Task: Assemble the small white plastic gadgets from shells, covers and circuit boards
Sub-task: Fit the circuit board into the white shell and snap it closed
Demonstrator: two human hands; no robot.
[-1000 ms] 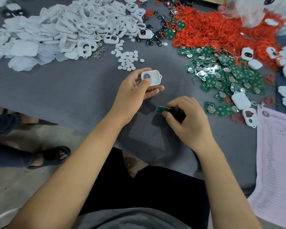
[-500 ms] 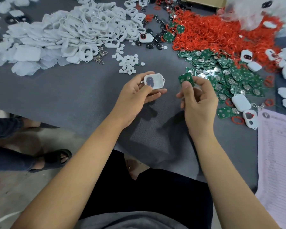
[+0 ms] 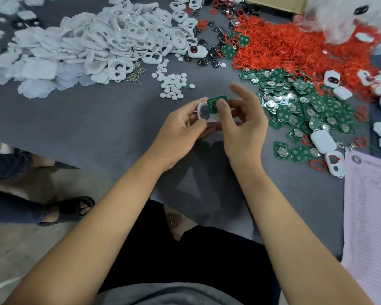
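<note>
Holding a small white shell point(image 3: 204, 112) above the gray table point(image 3: 97, 128), the left hand point(image 3: 180, 130) curls its fingers under it and lays its thumb over the near edge. The shell's open side faces up, and a dark shape shows inside. Its long way runs left to right, and its left end sticks out past the grip.

The right hand point(image 3: 240, 126) pinches a green board point(image 3: 215, 103) between thumb and a finger, with the other fingers spread out loosely. The board tilts up on its edge and touches the right half of the shell, right between the two hands.

On the table, a pile of white shells point(image 3: 101, 40) lies far to the left. A heap of red rings point(image 3: 295, 47) and many green boards point(image 3: 306, 106) lie to the right. Some small white discs point(image 3: 174, 85) sit just behind the hands.
</note>
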